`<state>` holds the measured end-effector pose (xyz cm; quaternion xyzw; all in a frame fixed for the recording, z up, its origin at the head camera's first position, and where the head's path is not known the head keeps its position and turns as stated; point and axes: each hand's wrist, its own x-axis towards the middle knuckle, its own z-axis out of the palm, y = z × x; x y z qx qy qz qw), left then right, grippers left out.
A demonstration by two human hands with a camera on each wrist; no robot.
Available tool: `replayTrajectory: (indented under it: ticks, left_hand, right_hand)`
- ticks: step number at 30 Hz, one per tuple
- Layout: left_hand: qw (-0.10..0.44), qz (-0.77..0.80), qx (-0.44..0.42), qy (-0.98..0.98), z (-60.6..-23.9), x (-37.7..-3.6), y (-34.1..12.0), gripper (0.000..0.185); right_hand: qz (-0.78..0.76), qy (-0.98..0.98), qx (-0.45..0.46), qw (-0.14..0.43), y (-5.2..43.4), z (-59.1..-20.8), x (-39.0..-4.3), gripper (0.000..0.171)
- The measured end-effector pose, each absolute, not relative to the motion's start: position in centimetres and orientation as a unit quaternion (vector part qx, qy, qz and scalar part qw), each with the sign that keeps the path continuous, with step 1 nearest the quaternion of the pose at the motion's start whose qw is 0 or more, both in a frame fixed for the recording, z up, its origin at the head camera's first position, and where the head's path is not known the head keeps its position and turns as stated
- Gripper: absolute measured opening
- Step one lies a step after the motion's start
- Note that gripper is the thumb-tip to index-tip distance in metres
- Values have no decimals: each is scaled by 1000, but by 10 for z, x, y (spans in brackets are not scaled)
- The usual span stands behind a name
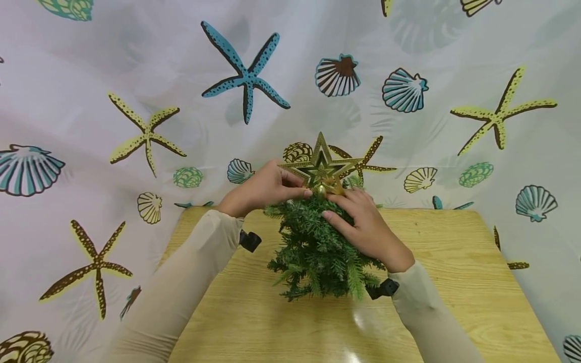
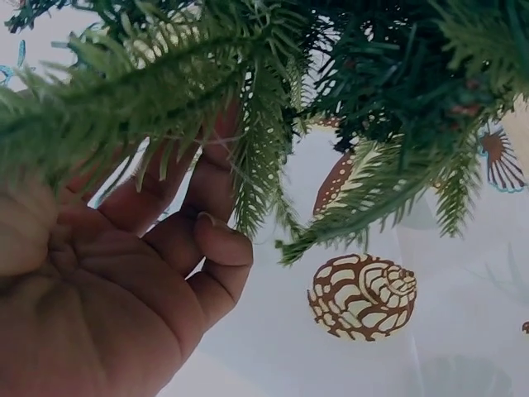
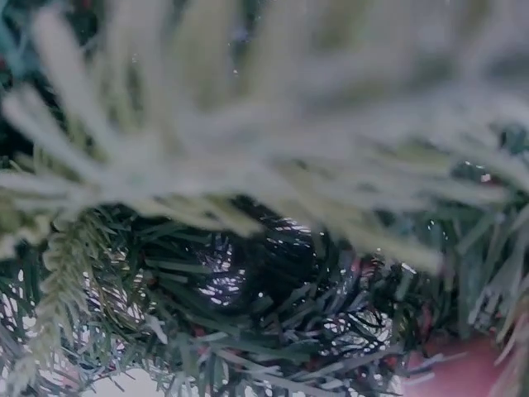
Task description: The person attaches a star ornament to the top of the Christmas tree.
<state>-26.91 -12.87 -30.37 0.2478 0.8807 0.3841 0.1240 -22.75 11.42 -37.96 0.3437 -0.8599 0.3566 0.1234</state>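
A small green artificial Christmas tree stands on the table, with a gold star tree topper upright at its top. My left hand pinches the star's lower left part, its thumb tip beside the base. In the left wrist view the palm and curled fingers of my left hand show behind hanging branches. My right hand lies over the tree's upper right side, index finger touching the star's gold base and thumb stretched across the needles. Blurred needles fill the right wrist view, hiding nearly all of that hand.
The light wooden table extends around the tree. Behind and beside it hangs a white cloth printed with starfish and shells. Black wrist devices sit at both cuffs.
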Motion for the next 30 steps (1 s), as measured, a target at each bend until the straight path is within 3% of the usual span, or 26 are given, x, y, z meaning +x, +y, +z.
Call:
replayTrajectory:
  ticks: [9,13,18,25,30]
  left_hand:
    - [114,415,279,858,-309,-276,-128,28]
    - [126,439,257,852,-309,-276,-129,39]
    - [137,468,234,841,-314,-278,-133,38]
    - [98,528,248,806,-327,-280,-146,34]
    - [42,563,246,787,-326,-267,-157,35]
  right_hand:
    - [358,-865,332,116,118,-378,-227,48]
    - [350,-870,328,112,120,-375,-227,49]
    - [348,-870,333,101,124,-370,-225,50]
    - [369,-863,334,88,133,-365,-218,49]
    - [376,-850,350,114,140,-365,-213,42]
